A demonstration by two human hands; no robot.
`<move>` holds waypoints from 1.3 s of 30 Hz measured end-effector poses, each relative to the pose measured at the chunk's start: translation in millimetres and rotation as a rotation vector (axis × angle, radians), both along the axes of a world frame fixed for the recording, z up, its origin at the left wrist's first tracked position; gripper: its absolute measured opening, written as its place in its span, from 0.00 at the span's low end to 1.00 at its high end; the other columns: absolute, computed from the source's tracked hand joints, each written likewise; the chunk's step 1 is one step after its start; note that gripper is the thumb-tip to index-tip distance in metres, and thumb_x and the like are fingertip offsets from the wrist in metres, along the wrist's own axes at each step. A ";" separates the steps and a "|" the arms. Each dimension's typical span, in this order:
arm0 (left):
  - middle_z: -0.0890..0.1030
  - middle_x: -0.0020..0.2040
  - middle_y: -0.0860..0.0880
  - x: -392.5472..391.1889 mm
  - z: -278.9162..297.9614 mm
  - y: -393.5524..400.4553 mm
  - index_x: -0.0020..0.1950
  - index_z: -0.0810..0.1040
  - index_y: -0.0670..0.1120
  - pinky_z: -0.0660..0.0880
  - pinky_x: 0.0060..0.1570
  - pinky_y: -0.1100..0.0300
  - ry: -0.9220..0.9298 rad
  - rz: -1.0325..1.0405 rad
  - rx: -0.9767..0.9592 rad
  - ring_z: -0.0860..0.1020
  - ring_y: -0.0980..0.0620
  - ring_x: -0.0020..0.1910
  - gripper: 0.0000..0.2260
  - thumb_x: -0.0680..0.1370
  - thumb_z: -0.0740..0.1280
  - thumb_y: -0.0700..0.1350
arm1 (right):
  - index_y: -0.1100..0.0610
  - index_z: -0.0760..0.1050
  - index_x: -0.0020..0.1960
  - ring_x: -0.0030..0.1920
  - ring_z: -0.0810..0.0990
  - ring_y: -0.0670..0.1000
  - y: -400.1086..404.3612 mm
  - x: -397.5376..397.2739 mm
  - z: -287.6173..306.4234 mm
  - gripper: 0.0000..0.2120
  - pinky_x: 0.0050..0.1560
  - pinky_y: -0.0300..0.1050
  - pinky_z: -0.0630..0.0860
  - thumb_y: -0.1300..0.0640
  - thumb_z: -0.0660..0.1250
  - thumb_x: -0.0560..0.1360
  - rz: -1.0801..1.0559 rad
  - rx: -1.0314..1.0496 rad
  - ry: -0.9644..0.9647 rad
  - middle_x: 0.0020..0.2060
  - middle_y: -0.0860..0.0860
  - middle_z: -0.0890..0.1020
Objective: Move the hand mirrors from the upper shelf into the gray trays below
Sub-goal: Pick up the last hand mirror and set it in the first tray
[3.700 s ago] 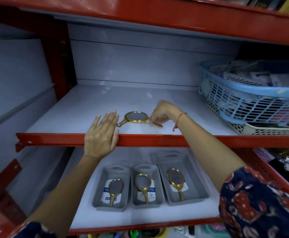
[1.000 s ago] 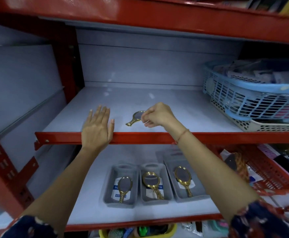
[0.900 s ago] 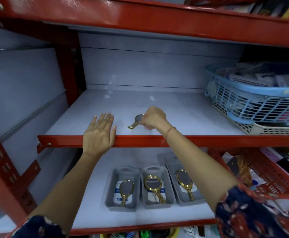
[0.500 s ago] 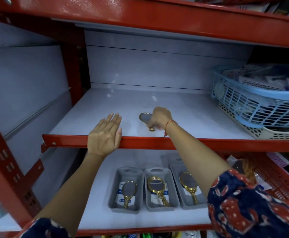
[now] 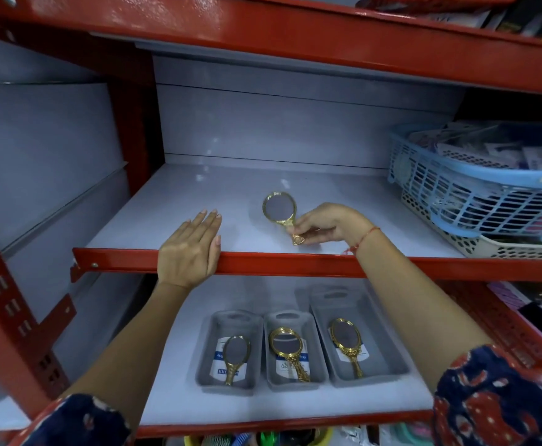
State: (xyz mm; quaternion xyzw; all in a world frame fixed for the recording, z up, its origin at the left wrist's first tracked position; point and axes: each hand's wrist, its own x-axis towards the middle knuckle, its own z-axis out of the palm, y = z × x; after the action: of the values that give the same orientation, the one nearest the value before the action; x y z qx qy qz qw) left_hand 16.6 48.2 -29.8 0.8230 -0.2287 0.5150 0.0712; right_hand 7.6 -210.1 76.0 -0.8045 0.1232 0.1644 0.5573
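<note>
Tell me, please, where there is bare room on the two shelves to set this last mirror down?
Upper shelf: bare from the left wall to the blue basket, apart from the left hand and the right hand holding the mirror. Lower shelf: bare left of the gray trays and in front of them. Each tray already holds a mirror.

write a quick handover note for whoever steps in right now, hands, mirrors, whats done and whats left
Left hand: open, flat on the red front edge of the upper shelf, holding nothing.
Right hand: pinching the handle of a gold oval hand mirror, glass facing the camera, above the upper shelf.
Done: three gray plastic trays on the lower shelf, left, middle and right, each hold one gold mirror.
Left: bring the held mirror down into a tray. No other loose mirror shows on the upper shelf.
</note>
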 end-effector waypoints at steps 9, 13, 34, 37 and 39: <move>0.81 0.62 0.42 -2.6 -0.6 -1.6 0.64 0.78 0.40 0.75 0.62 0.48 0.035 0.020 0.011 0.79 0.43 0.62 0.23 0.83 0.47 0.47 | 0.58 0.80 0.45 0.41 0.87 0.49 -5.9 -95.1 -10.3 0.07 0.47 0.40 0.83 0.68 0.69 0.71 0.198 0.270 -0.025 0.43 0.53 0.87; 0.81 0.62 0.42 -5.5 0.4 -0.1 0.64 0.78 0.39 0.74 0.63 0.48 0.039 0.014 0.012 0.79 0.44 0.61 0.23 0.83 0.47 0.46 | 0.60 0.79 0.49 0.42 0.87 0.49 2.5 -112.3 -54.2 0.09 0.46 0.41 0.83 0.69 0.69 0.71 0.294 0.302 0.116 0.43 0.54 0.87; 0.80 0.64 0.44 4.4 -4.0 1.0 0.65 0.77 0.41 0.73 0.66 0.50 -0.056 -0.005 0.037 0.77 0.47 0.65 0.22 0.82 0.48 0.45 | 0.66 0.72 0.44 0.43 0.81 0.54 103.9 -34.8 -264.2 0.07 0.56 0.46 0.79 0.75 0.61 0.74 -0.122 0.324 0.482 0.40 0.58 0.78; 0.80 0.64 0.45 4.1 -3.7 1.2 0.65 0.78 0.41 0.73 0.65 0.50 -0.049 -0.008 0.033 0.77 0.48 0.65 0.21 0.82 0.49 0.44 | 0.68 0.71 0.56 0.53 0.80 0.58 112.2 -38.6 -267.7 0.10 0.59 0.50 0.76 0.74 0.57 0.77 -0.161 0.297 0.480 0.38 0.57 0.74; 0.79 0.64 0.45 3.6 -3.9 1.5 0.66 0.77 0.41 0.73 0.66 0.50 -0.021 -0.013 0.034 0.77 0.48 0.65 0.21 0.82 0.48 0.44 | 0.67 0.70 0.62 0.43 0.78 0.54 114.9 -39.0 -272.5 0.14 0.56 0.50 0.77 0.73 0.56 0.78 -0.159 0.203 0.454 0.37 0.56 0.73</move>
State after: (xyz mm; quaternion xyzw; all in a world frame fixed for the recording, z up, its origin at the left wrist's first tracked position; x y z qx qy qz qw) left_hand 20.2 49.6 -33.8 0.8171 -0.2437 0.5193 0.0582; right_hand -31.3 -95.1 -196.5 -0.6748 0.2908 0.3082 0.6043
